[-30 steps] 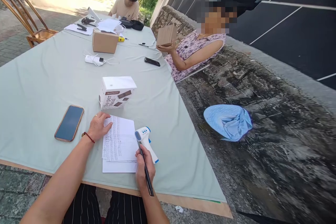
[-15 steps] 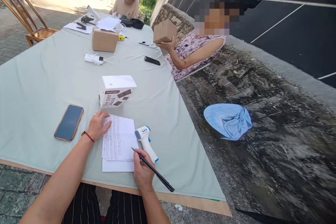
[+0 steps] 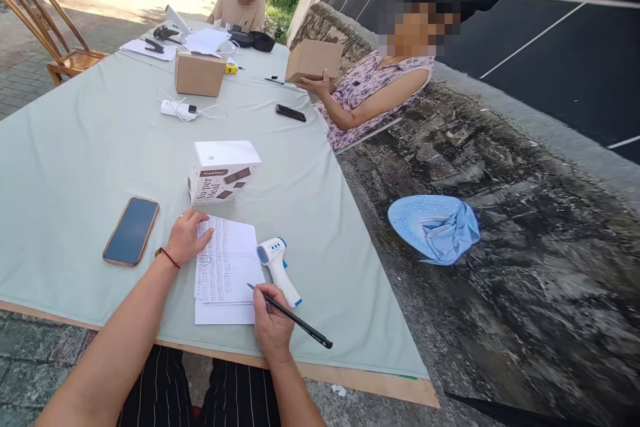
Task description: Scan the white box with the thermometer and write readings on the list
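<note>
My left hand lies flat with its fingers out on the upper left part of some white paper sheets, which carry columns of small writing. My right hand is closed around a black pen, its tip over the right side of the top sheet. Just right of the sheets, a white and blue infrared thermometer lies on the cloth. A white "Super Meal" box stands beyond the paper. To the left of my left hand rests a smartphone in an orange-brown case.
A pale green cloth covers the table. Farther back are a cardboard box, a white device with a cable and a black phone. At right, a co-worker's hand holds another carton; another person sits at the far end.
The pen tip has shifted slightly left over the sheet. The co-worker's carton has turned, showing a wider side. My left hand stays in place on the paper.
</note>
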Available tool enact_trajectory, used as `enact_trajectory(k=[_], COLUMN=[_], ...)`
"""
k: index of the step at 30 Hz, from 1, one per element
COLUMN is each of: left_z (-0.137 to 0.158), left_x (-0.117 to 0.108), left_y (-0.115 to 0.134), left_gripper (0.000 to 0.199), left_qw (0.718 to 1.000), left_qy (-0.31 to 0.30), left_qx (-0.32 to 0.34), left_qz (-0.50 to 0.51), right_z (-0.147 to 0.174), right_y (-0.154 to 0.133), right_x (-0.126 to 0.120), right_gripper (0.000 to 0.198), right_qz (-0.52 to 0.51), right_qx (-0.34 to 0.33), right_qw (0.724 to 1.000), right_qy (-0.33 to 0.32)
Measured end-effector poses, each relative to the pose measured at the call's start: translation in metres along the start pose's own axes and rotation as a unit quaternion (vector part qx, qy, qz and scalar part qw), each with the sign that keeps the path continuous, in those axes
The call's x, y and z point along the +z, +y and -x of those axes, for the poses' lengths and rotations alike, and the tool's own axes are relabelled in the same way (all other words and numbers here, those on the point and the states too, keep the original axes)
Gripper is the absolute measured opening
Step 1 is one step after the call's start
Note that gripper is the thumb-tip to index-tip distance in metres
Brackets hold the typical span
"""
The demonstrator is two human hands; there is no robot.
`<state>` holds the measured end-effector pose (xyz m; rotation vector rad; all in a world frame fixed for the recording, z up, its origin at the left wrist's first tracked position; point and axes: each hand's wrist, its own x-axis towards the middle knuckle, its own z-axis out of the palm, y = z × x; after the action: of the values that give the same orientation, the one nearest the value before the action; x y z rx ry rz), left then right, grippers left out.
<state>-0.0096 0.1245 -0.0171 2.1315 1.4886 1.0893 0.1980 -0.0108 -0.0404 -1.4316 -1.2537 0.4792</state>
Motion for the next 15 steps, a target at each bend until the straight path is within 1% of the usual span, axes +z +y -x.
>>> enact_trajectory(k=[4,6,10,15], left_z=[-0.002,-0.003,-0.006,-0.009], left_x=[-0.001,-0.002,-0.004,-0.006], left_y=[0.002,0.004,0.007,0.013], left_gripper=[0.022,0.029,0.046,0.064], left_qw=[0.999,0.998,0.992,0.983], left_qy=[-0.028,-0.056,-0.116,-0.166], left_qx=[0.010,0.014,0.008,0.002], left_qz=[-0.012,-0.022,-0.048,-0.079], right_z=[0.004,0.007,0.010,0.010], right_y=[-0.004,-0.007,-0.012,-0.016], right_x=[0.001,0.002,0.004,0.005], right_gripper=[0.013,0.009,0.005,0.005], right_qz=[-0.014,-0.029,-0.055,-0.044], right_qx=[0.001,0.006,0.019,0.053], right_qw=[1.000,1.000,0.998,0.996], right_qy=[-0.007,-0.008,-0.033,-0.061])
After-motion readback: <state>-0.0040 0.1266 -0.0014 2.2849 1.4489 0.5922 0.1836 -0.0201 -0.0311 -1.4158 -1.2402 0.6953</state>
